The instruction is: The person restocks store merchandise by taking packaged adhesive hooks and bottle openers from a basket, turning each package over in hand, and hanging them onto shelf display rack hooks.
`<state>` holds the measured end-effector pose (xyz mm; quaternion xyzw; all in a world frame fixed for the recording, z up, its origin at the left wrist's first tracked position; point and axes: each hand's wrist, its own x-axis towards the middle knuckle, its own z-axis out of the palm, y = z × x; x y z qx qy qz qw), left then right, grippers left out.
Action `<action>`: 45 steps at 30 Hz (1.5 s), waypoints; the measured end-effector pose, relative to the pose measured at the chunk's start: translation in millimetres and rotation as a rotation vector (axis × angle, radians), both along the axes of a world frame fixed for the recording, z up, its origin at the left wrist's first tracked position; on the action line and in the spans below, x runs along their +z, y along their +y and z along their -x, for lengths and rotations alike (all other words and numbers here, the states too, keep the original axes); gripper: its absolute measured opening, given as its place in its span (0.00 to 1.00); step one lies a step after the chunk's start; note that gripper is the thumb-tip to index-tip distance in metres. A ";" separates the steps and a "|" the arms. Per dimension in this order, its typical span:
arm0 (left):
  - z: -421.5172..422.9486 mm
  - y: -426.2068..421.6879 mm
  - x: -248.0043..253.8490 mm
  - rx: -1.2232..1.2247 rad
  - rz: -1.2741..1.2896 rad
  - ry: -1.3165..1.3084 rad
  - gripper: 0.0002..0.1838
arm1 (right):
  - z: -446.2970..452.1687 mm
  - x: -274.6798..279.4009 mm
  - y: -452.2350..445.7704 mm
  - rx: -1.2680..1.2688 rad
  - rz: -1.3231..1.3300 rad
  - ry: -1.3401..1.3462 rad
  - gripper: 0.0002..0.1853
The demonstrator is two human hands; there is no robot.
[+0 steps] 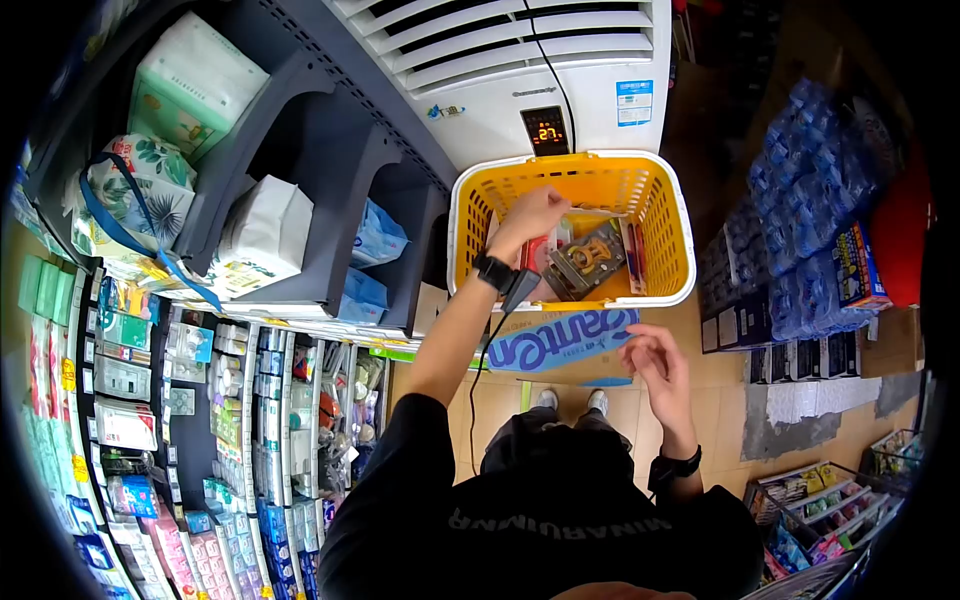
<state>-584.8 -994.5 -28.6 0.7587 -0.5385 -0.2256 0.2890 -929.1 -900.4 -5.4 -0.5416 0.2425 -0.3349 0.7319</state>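
Note:
My left hand (535, 217) reaches into a yellow basket (655, 185) with a white rim. Its fingers are bent together over the basket's contents, and what they hold, if anything, is hidden. Below and right of the hand lies a dark package with a gold design (590, 262). A red and white package (538, 252) sits just under the wrist. Slim packages (634, 258) lean along the basket's right wall. My right hand (655, 362) hangs in front of the basket, holding nothing, with its fingers loosely bent and apart.
The basket rests on a box with blue and purple lettering (565, 345), before a white air conditioner (490, 120) with a hanging cable. Shelves (330, 235) with tissue packs stand left. Bottle packs (800, 210) are stacked right; a product rack (820, 510) stands lower right.

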 end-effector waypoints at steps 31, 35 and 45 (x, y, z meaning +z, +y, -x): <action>-6.9 -16.5 -29.3 -0.101 -0.034 -0.407 0.16 | -23.3 0.5 -15.5 -0.035 0.116 0.091 0.14; 17.7 19.0 13.9 0.024 0.344 -0.321 0.13 | -42.5 5.1 -17.9 -0.004 0.131 0.104 0.14; 92.2 135.5 88.7 -0.073 0.571 -0.343 0.27 | -91.9 -4.5 -36.3 0.001 -0.068 -0.008 0.25</action>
